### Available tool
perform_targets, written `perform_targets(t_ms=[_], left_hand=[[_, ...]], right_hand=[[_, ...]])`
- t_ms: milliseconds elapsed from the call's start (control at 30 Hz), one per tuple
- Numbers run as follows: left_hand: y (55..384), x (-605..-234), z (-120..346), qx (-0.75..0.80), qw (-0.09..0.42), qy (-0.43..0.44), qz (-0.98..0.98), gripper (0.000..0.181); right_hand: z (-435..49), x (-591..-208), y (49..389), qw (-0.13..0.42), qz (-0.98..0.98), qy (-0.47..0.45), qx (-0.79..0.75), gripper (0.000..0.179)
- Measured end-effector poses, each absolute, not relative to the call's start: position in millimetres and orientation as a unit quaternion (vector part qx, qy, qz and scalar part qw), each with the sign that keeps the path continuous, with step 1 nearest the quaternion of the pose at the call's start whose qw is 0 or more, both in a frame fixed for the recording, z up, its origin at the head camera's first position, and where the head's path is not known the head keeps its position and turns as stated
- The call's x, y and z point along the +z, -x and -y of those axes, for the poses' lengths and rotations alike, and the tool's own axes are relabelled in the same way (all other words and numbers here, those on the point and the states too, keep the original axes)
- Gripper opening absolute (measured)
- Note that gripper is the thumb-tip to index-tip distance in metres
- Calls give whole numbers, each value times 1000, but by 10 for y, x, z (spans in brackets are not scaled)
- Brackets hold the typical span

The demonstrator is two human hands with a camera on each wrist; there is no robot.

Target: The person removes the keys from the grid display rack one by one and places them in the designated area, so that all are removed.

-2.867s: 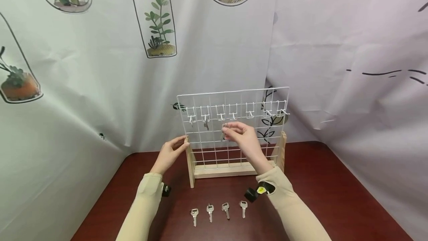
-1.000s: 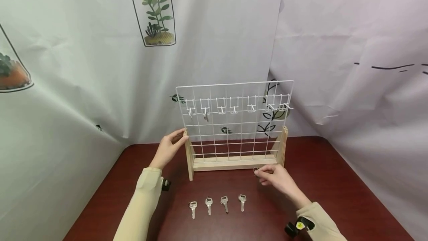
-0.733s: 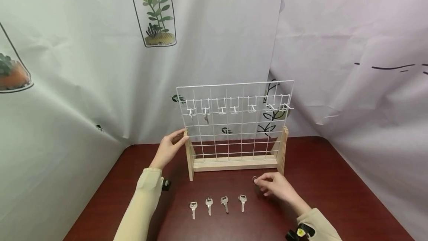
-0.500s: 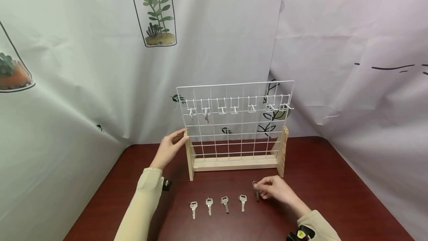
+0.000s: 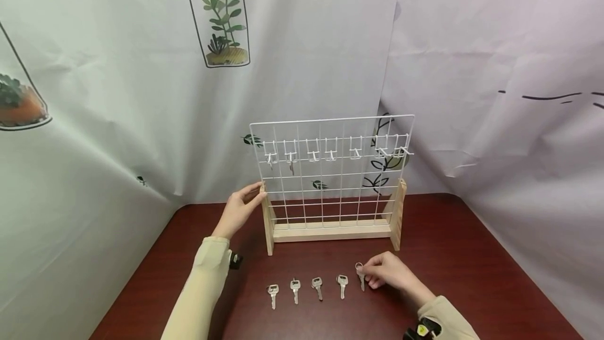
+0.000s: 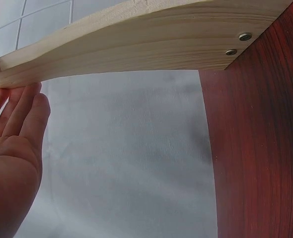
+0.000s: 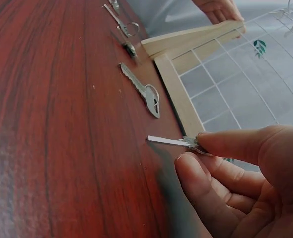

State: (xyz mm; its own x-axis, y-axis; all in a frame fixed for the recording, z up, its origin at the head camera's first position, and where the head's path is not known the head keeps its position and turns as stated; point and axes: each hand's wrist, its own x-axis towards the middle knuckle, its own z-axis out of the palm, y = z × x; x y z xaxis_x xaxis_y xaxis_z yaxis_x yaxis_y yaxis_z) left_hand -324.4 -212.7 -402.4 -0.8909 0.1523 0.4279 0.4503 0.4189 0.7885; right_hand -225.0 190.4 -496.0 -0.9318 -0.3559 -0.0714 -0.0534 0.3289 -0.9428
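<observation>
My left hand [image 5: 238, 210] grips the top of the left wooden upright [image 6: 136, 42] of a white wire grid rack [image 5: 330, 190], thumb on one side and fingers on the other. With thumb and forefinger, my right hand [image 5: 389, 272] pinches a silver key [image 7: 169, 141] that carries a ring, low over the table at the right end of a row of keys. Its tip is at or close to the tabletop; I cannot tell if it touches. The nearest key in the row [image 5: 342, 286] lies flat, ring end toward the rack.
Three more keys lie leftward in the row, among them the leftmost key [image 5: 273, 296]. Several white hooks [image 5: 355, 154] line the grid's upper part; small keys, one of them a hanging key [image 5: 291, 167], hang on the two left hooks. The dark red table [image 5: 448, 256] meets a printed cloth backdrop.
My right hand has brought the key down from in front of the grid to the table, right of the row, and turned it tip toward me. The left hand stays on the upright.
</observation>
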Motion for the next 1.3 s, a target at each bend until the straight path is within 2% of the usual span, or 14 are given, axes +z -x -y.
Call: perform_targets(t_ms=[367,833,1300], left_hand=[[3268,-4064,2138,-505,158,177,830,51],[3256,-4052,2143,-509,159,179,827,51],[3238,-4067,2144,-506,153,179,830,52]], right_hand=[[-1870,-4952,2238,128,-838,135,-513,22],[-1878,-4963,2192,86,-889,123,-433,37],[-1865,-4961,2146,65,-909,125,-393,41]])
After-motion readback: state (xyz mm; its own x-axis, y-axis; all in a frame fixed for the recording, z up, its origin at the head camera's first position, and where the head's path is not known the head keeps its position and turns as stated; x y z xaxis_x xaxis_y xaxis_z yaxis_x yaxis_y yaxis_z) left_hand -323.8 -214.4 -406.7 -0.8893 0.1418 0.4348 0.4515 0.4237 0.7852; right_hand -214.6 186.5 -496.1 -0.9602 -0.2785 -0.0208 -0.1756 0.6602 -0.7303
